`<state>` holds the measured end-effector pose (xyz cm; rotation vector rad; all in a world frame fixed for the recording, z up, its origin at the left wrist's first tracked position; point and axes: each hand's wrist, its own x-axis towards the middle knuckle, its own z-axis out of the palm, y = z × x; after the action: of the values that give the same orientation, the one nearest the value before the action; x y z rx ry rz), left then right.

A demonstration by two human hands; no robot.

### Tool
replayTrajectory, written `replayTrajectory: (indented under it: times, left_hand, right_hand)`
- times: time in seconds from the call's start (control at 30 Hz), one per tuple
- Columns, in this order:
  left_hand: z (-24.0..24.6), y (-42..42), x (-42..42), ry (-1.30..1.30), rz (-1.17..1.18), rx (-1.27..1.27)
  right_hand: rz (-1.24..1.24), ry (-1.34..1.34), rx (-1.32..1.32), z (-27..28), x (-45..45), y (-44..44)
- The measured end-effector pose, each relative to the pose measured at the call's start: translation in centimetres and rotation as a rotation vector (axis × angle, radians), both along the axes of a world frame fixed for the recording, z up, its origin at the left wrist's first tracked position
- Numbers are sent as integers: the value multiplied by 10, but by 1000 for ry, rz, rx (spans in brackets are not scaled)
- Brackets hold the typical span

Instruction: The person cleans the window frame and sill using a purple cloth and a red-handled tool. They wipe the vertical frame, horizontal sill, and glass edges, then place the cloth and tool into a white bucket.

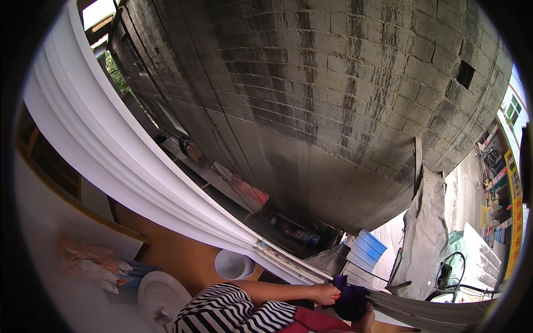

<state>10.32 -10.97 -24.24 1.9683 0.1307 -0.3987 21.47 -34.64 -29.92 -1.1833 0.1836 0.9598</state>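
A dark purple cloth [349, 303] is bunched up against the white window frame [287, 261] near the bottom of the view. Fingers curled, my left hand [327, 294] grips the cloth's left side; its striped sleeve [216, 304] ends above the elbow. My right hand [366, 319] holds the lower right of the same cloth, partly cut off by the lower picture edge. Something red shows at the left fingertips, too small to tell what it is. A crimson garment [314, 319] lies below the left forearm.
A white bucket [234, 265] stands on the brown floor [179, 249]. Near it are a round white object [162, 299] and an orange-and-white bundle [93, 264]. Beyond the window rise a block wall [312, 83], a grey sheet [424, 233] and a blue corrugated panel [368, 250].
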Motion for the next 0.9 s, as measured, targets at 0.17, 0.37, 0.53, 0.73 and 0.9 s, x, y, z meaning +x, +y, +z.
replayTrajectory:
  times: [0.17, 0.37, 0.53, 0.73, 0.9]
  left_hand:
    - [108, 11, 59, -22, -99, 135]
    - [110, -27, 85, -5, 42, 184]
    - [33, -47, 88, -66, 138, 204]
    - [-84, -67, 92, 62, 187, 198]
    - [-61, -63, 101, 206, 129, 168]
  right_hand:
    - [78, -1019, -324, 58, -14, 4]
    - [501, -904, -565, 141, -4, 8]
    - [480, -850, -489, 121, 1, 12]
    - [309, -444, -383, 55, 13, 12]
    - [85, -63, -257, 2, 19, 2]
